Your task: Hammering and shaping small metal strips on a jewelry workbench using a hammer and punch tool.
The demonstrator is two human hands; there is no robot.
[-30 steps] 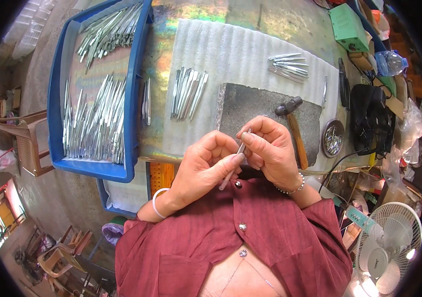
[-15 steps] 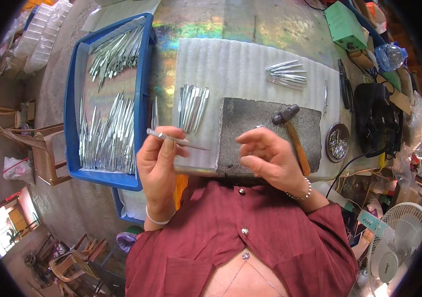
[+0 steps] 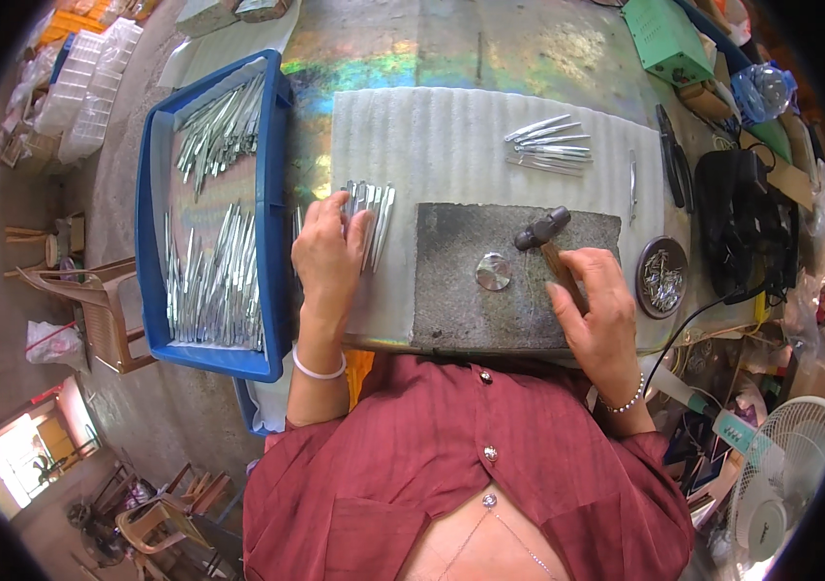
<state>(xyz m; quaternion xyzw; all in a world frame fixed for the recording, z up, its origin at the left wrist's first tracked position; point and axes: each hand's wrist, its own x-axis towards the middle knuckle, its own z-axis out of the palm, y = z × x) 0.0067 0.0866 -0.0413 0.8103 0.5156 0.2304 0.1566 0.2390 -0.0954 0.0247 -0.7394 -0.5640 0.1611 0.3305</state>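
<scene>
My left hand [image 3: 325, 250] is at a row of slender, tapered silvery metal pieces [image 3: 374, 225] on the white foam sheet. Its thumb and fingers curl around the near left pieces, and one appears to sit in the grip, partly hidden. On the dark stone slab [image 3: 451, 315], my right hand [image 3: 601, 308] closes around the wooden handle of a hammer [image 3: 541, 230]. The hammer's dark head rests toward the slab's far right part. Left of the hammer lies a shiny round metal disc [image 3: 493, 272].
A blue tray [image 3: 277, 194] on the left holds many such pieces. Several more [image 3: 550, 145] lie fanned out on the foam [image 3: 432, 126]. At right are a round dish [image 3: 661, 278] of small metal bits, black pliers [image 3: 674, 160], a green box [image 3: 666, 44] and a fan [image 3: 782, 474].
My left hand has carried a slender metal piece from near my body up to the row. My right hand has moved right onto the hammer handle, uncovering the round disc.
</scene>
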